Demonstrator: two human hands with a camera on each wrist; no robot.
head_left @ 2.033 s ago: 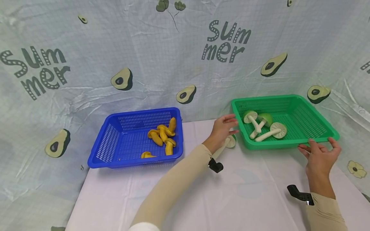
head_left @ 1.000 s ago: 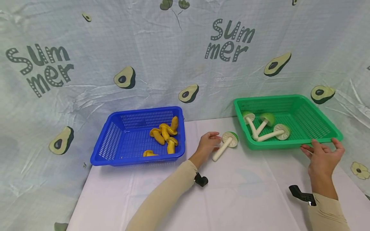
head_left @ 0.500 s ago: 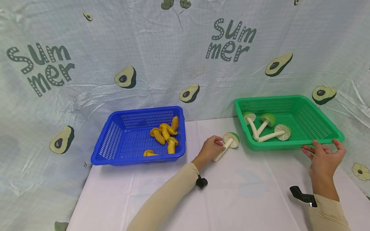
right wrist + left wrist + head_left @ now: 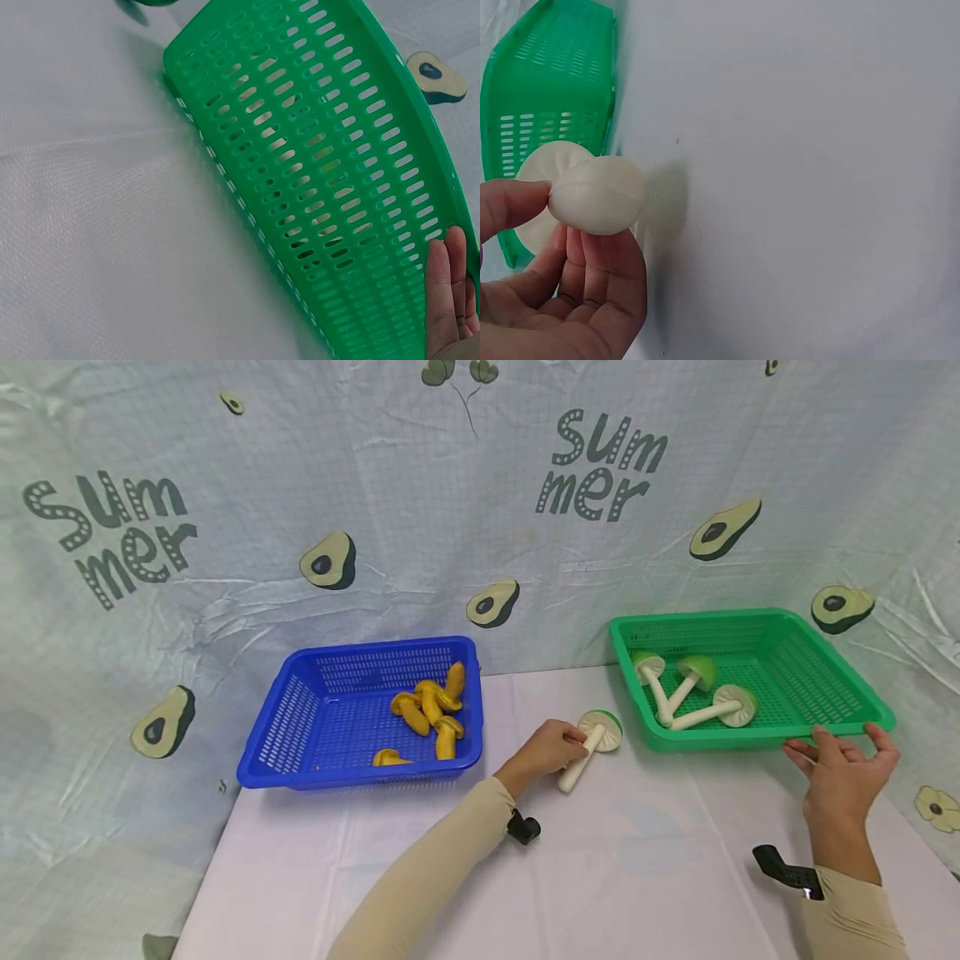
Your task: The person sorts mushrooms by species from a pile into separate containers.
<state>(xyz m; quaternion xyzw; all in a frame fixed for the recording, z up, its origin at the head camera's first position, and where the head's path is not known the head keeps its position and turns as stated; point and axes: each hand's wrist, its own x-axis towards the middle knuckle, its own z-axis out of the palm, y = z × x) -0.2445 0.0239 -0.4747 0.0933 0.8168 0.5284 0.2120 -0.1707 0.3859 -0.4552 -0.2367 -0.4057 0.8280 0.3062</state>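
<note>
My left hand (image 4: 552, 748) pinches the white stem of a toy mushroom (image 4: 600, 730) with a green cap, low over the table between the two baskets. Seen from the left wrist, the rounded stem end (image 4: 600, 196) points at the camera, with thumb and fingertips on its sides and the pale cap underside behind. At the right, my right hand (image 4: 843, 777) holds the near rim of a green plastic basket (image 4: 795, 727) close to its front corner. The right wrist view has the fingers (image 4: 442, 292) against the slotted outer wall, just below the rim.
Inside the green basket lie 3 more green-capped mushrooms (image 4: 696, 672). A blue basket (image 4: 330, 777) at the left holds several yellow-brown mushrooms (image 4: 431, 702). Behind both hangs a printed cloth (image 4: 420, 510), and a pale cloth covers the table (image 4: 600, 893).
My left hand has come away from the green basket's left side to the mushroom and taken its stem. The mushroom has shifted slightly toward me. My right hand stays on the rim.
</note>
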